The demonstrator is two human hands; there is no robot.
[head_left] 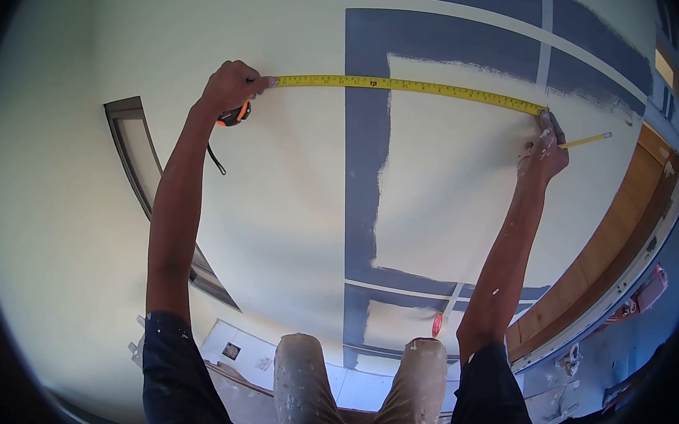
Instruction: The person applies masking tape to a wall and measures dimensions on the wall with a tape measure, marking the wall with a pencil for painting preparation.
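A yellow tape measure blade (409, 86) stretches across a pale wall (286, 193) and over a blue-grey painted band (362, 159). My left hand (234, 87) is closed on the tape, with the black and orange tape case (235, 115) hanging just below it and a dark strap under that. At the blade's other end, my right hand (544, 151) pinches the tape against the wall. A yellow pencil (586, 141) also sticks out to the right from this hand. White paint spots mark the right hand and forearm.
A dark-framed panel (138, 141) is at the left, partly behind my left arm. The wooden door frame (585, 266) curves down the right side. Below are my paint-spotted trouser legs, a red round object (437, 324) and, at the lower right, pink items (649, 291).
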